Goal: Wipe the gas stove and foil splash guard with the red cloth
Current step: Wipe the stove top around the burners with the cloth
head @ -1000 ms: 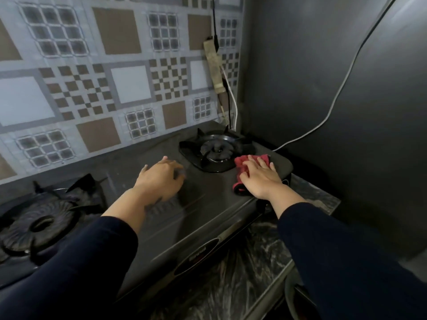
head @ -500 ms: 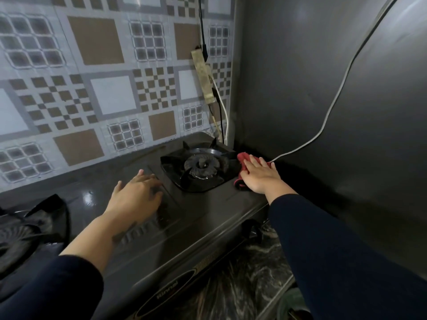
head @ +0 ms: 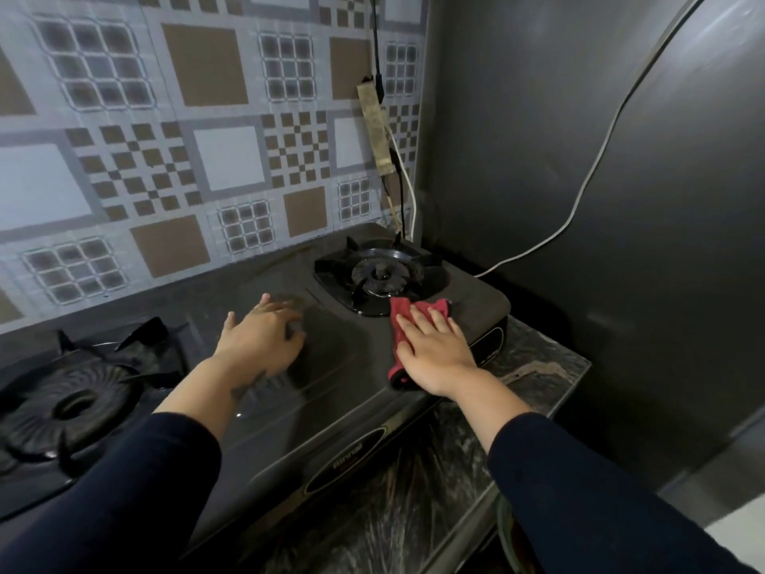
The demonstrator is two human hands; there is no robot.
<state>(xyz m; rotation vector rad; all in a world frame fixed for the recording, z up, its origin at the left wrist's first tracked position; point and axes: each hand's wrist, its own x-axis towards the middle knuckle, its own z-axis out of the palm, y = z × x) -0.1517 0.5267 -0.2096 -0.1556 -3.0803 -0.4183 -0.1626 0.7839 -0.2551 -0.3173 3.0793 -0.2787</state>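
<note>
A black two-burner gas stove (head: 339,391) stands on a dark marbled counter. My right hand (head: 434,350) lies flat on the red cloth (head: 403,321) and presses it onto the stove top just in front of the right burner (head: 378,275). Most of the cloth is hidden under my palm. My left hand (head: 261,337) rests palm down on the middle of the stove top, fingers spread, holding nothing. The left burner (head: 74,403) sits at the left edge. The patterned foil splash guard (head: 198,159) covers the wall behind the stove.
A dark grey wall (head: 600,200) stands close to the stove's right end, with a white cable (head: 588,188) running along it. Black and white cables (head: 403,200) hang in the corner behind the right burner. The marbled counter (head: 538,366) edge lies to the front right.
My right hand has slid the red cloth from the back right corner of the stove toward the front, ahead of the right burner. My left hand stays pressed on the stove top.
</note>
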